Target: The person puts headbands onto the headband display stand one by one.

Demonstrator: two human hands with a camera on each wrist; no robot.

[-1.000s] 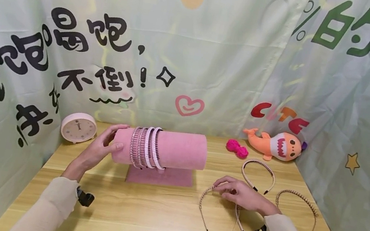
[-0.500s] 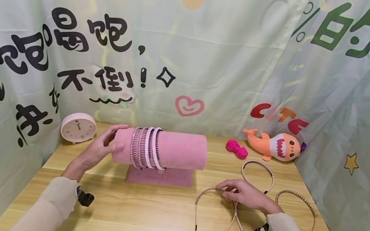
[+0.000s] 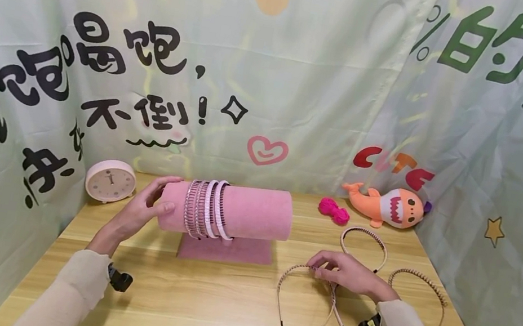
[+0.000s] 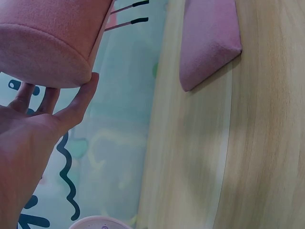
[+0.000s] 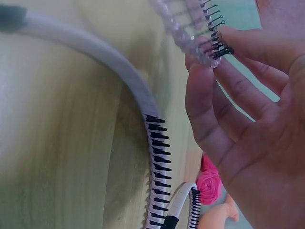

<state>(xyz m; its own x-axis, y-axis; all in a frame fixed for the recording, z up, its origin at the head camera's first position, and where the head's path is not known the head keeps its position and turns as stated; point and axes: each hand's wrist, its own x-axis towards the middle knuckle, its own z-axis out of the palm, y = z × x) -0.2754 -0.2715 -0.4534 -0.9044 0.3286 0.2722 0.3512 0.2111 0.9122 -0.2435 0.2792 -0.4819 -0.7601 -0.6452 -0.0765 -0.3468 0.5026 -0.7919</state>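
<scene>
In the head view, a pink roll-shaped display stand carries several headbands around its left half. My left hand holds the roll's left end, fingers over the top and thumb on the near side; the left wrist view shows the fingers against the end's edge. To the right, my right hand pinches a beaded headband with small black teeth between thumb and fingers, its two tips pointing toward me. Beneath that hand lies a pale headband with black teeth, partly hidden in the head view.
Two more headbands lie on the wooden table: one behind the right hand, another headband to its right. At the back are a round clock, a pink yarn bundle and an orange plush toy. Printed cloth surrounds the table.
The right hand has shifted slightly right, and the pinched headband's tips have swung left. My left hand and the stand have stayed in place.
</scene>
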